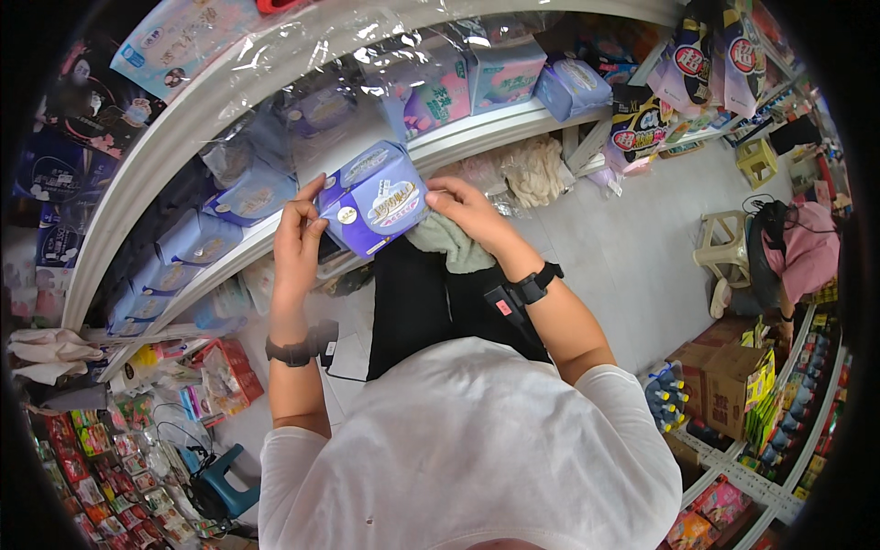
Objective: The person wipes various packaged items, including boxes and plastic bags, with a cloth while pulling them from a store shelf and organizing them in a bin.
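Note:
A purple-blue pack of sanitary pads (378,203) is held tilted in front of the shelf, its printed face turned up. My left hand (299,240) grips its left edge, thumb and fingers bent around the side. At the pack's right edge, my right hand (469,218) has its thumb on top, while its other fingers are mostly hidden. A grey-green cloth (451,244) hangs from under my right palm, beside the pack and over my knees. Similar purple packs (255,194) line the shelf to the left.
A white shelf (500,126) curves across the front, with a pink-and-teal pack (506,77) and a purple pack (573,88) on it. Clear plastic film (302,55) hangs above. To the right are a beige stool (722,246), a person in pink (807,247) and cardboard boxes (733,380).

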The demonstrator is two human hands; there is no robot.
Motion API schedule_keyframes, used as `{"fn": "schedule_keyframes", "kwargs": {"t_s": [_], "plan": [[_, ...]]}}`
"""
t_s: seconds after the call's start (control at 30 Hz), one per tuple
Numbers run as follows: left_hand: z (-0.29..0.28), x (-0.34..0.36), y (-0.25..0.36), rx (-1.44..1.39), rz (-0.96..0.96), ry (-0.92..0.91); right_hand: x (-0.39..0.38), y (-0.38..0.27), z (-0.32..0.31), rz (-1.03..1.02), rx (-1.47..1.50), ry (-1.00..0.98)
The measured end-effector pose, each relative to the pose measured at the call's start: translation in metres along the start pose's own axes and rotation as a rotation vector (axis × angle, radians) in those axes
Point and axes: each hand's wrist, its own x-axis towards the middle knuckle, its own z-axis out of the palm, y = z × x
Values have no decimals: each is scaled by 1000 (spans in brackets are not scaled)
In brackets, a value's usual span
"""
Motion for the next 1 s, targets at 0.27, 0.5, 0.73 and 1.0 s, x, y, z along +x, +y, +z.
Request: {"fn": "schedule_keyframes", "kwargs": {"t_s": [0.27,0.5,0.73,1.0], "plan": [[-16,32,-17,186,136,232,52,14,31,-139,173,47],[-16,45,-40,342,5,319,81,29,51,-246,208,208],[-9,42,-40,303,-26,367,94,31,52,-297,-128,333],[6,41,-23,538,60,462,97,25,48,-297,-387,360]]}}
